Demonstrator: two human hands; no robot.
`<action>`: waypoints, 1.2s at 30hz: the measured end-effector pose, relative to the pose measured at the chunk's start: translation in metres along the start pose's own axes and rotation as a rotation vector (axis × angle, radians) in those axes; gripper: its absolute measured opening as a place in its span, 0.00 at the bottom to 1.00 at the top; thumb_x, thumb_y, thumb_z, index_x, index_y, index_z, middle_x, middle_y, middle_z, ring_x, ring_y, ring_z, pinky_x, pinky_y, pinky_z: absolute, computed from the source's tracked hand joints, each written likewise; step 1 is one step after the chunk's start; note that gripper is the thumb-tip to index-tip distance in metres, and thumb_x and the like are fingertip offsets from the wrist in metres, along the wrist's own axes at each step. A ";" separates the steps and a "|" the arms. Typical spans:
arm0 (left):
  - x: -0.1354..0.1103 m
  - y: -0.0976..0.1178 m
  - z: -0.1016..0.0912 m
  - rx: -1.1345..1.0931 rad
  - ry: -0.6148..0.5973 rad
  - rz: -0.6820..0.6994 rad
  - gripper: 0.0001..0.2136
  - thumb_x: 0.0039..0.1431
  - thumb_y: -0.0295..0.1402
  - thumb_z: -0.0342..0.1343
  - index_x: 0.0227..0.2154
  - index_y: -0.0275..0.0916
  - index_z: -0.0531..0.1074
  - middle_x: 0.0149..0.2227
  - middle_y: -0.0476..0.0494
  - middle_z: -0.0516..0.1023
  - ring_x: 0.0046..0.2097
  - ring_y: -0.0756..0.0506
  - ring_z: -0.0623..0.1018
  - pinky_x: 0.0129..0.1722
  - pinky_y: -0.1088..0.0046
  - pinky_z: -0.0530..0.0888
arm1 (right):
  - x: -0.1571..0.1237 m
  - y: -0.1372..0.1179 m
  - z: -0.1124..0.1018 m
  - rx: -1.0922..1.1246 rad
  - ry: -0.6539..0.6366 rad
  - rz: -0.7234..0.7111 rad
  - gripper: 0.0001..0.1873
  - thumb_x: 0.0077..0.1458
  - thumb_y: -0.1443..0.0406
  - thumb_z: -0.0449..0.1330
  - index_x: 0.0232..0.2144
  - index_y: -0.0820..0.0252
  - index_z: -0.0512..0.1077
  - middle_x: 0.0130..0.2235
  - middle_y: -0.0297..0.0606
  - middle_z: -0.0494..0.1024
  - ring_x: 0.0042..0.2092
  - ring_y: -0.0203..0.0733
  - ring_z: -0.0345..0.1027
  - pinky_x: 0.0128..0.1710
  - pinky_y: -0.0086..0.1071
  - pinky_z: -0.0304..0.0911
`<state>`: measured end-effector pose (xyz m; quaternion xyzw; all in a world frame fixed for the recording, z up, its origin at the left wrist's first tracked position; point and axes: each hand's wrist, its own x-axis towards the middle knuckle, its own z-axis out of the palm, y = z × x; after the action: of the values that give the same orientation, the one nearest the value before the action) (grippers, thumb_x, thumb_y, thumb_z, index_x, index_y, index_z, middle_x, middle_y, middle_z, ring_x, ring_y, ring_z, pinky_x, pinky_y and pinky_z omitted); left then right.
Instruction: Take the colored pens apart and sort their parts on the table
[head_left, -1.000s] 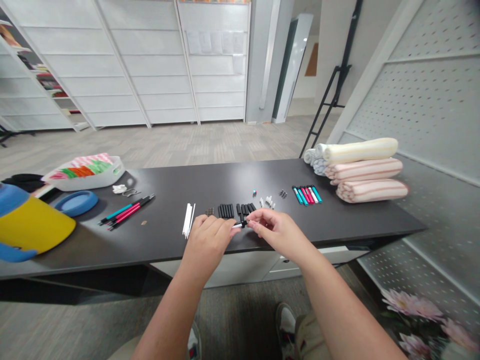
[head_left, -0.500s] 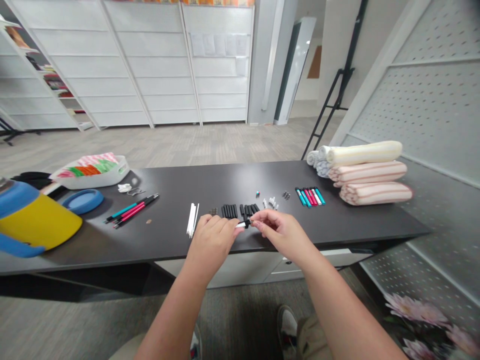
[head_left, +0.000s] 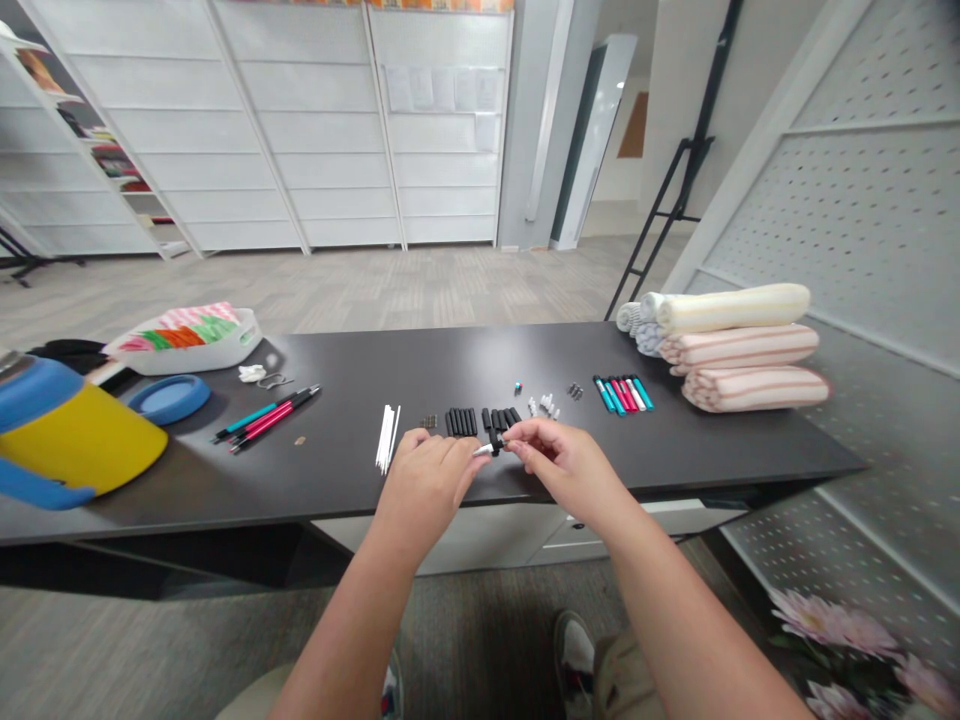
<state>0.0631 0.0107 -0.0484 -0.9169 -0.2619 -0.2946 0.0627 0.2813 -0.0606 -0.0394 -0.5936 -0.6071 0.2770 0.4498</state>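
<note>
My left hand [head_left: 429,472] is closed around a partly assembled pen [head_left: 484,450], whose white barrel end and dark fitting show past the fingers. At its dark end, the thumb and fingertips of my right hand [head_left: 556,455] pinch a tiny piece I cannot make out. Just beyond the hands lie black tubular grips [head_left: 460,422] in a row, with more black pieces [head_left: 500,418] beside them. White thin refills [head_left: 387,440] lie left of my left hand. Small white parts [head_left: 544,406] and little dark metal parts [head_left: 575,391] sit past my right hand.
Turquoise, pink and white barrels [head_left: 623,394] lie near rolled towels [head_left: 754,350] on the right. Pens [head_left: 266,420], a blue lid [head_left: 171,399], a yellow-blue jug [head_left: 82,430] and a white basket [head_left: 232,350] occupy the table's left side.
Both hands stay almost in place on the pen. The view has shifted slightly; nothing on the table has visibly moved.
</note>
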 end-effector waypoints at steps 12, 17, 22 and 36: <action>0.002 0.001 0.000 0.065 -0.035 -0.013 0.11 0.74 0.41 0.52 0.48 0.40 0.72 0.37 0.45 0.82 0.39 0.42 0.79 0.41 0.60 0.64 | 0.000 0.003 0.001 -0.037 0.020 -0.026 0.09 0.66 0.58 0.61 0.44 0.53 0.79 0.37 0.35 0.82 0.34 0.39 0.74 0.35 0.31 0.66; 0.001 -0.001 -0.001 0.046 -0.031 0.006 0.09 0.75 0.38 0.50 0.48 0.42 0.73 0.37 0.46 0.81 0.38 0.42 0.78 0.41 0.60 0.65 | 0.000 0.004 0.002 -0.064 0.020 -0.019 0.10 0.66 0.58 0.60 0.44 0.53 0.79 0.36 0.34 0.82 0.33 0.38 0.72 0.34 0.31 0.65; 0.003 -0.002 0.001 0.044 -0.032 -0.015 0.11 0.76 0.37 0.49 0.47 0.40 0.74 0.38 0.44 0.82 0.40 0.42 0.78 0.43 0.60 0.66 | 0.000 0.005 0.001 -0.044 0.036 0.004 0.10 0.66 0.57 0.60 0.43 0.53 0.78 0.34 0.33 0.81 0.31 0.39 0.71 0.33 0.32 0.64; 0.004 0.001 0.000 0.041 0.020 -0.063 0.10 0.75 0.36 0.50 0.45 0.39 0.75 0.35 0.44 0.81 0.38 0.42 0.78 0.42 0.59 0.65 | 0.035 -0.018 -0.030 -0.636 0.189 -0.147 0.07 0.67 0.61 0.61 0.39 0.55 0.79 0.40 0.39 0.83 0.40 0.45 0.74 0.40 0.35 0.63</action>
<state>0.0665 0.0113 -0.0465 -0.9037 -0.2960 -0.3003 0.0747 0.3031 -0.0352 -0.0027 -0.6818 -0.6601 -0.0158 0.3150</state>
